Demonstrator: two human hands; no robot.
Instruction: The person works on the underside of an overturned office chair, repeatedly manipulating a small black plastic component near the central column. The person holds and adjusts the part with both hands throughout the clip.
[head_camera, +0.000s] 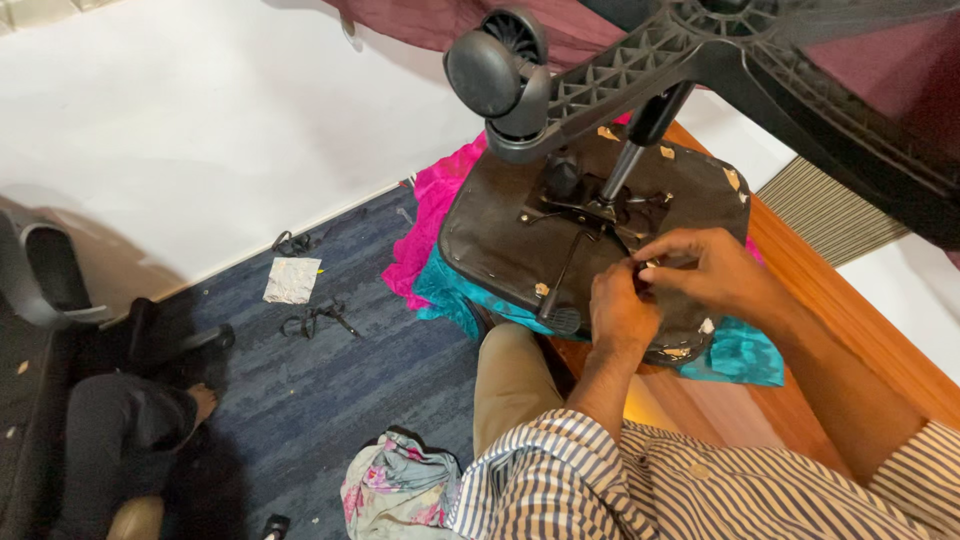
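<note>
An office: blue carpet (330, 370), wooden desk (850, 330), upturned swivel chair (600, 220).

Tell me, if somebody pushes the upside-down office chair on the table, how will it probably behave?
The chair would likely slide rather than roll, since its caster points up and the seat lies flat on cloth. The raised star base probably makes it top-heavy, apt to tip. Both hands work on its underside.

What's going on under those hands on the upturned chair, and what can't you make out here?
Head view only:
- What the left hand and right hand pinch on the seat underside: hidden by the fingers.
- Chair base: cut off by the top and right edges.
- Small black parts on the carpet: too small to identify.
- Person at lower left: mostly cut off.
</note>
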